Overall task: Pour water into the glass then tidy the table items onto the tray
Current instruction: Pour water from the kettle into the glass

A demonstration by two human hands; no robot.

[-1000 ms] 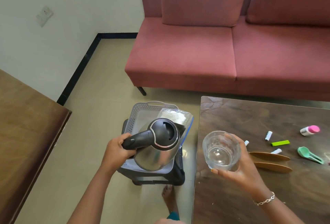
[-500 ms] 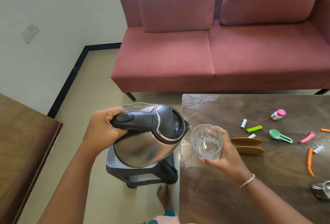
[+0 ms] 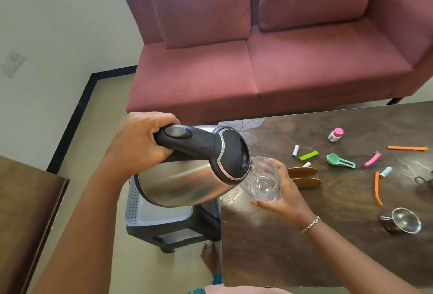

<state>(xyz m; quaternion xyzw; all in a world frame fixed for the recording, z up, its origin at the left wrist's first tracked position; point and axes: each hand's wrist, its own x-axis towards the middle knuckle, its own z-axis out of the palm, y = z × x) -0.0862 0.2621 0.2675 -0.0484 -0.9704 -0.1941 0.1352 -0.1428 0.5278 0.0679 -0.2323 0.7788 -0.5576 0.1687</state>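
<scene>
My left hand (image 3: 138,140) grips the black handle of a steel kettle (image 3: 187,181), tilted with its spout over the rim of a clear glass (image 3: 263,180). My right hand (image 3: 284,196) holds that glass above the left edge of the dark wooden table (image 3: 304,247). A little water shows at the glass's bottom. Below the kettle, a grey perforated tray (image 3: 138,209) rests on a black stool (image 3: 178,235). Scattered on the table lie a green measuring spoon (image 3: 339,160), a pink-capped bottle (image 3: 335,134), a green clip (image 3: 308,155), a pink clip (image 3: 372,159), orange strips (image 3: 377,190) and a small metal strainer (image 3: 401,222).
A red sofa (image 3: 257,66) stands behind the table. Two wooden pieces (image 3: 304,176) lie right beside my right hand. Another brown table (image 3: 25,211) edges in at the left. A bare foot (image 3: 209,256) is on the floor by the stool.
The kettle has risen off the stool, moved right and tipped until its spout reaches the glass. The glass stayed in my right hand over the table's edge.
</scene>
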